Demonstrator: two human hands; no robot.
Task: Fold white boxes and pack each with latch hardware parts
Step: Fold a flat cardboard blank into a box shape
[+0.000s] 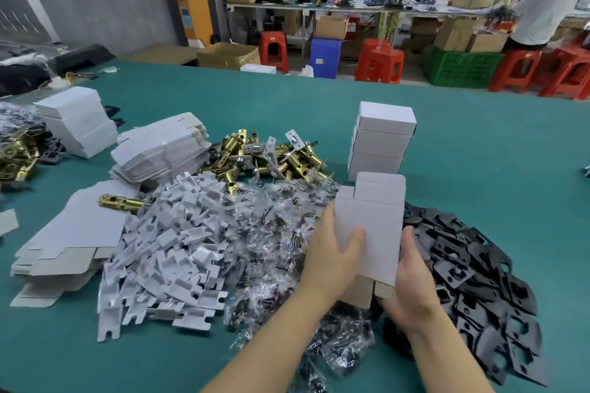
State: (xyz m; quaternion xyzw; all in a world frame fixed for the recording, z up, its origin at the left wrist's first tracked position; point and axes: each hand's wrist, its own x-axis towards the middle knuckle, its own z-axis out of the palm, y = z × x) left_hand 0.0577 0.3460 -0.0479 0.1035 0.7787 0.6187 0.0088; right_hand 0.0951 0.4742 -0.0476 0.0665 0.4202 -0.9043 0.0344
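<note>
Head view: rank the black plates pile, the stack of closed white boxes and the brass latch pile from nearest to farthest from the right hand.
From the right hand:
1. black plates pile, touching it on the right.
2. stack of closed white boxes, straight beyond.
3. brass latch pile, beyond and left.

A single head-worn camera looks forward and down, close above the green table (479, 153), with shelving and stools well beyond its far edge.

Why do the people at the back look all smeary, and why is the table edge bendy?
Head view: the person in white at the far bench is smeared by motion blur, while the hands, left and right, holding the box, look fairly sharp. Head view: the wide-angle lens curves the far edge of the table. Head view: the light is soft and even, with only faint shadows.
</note>
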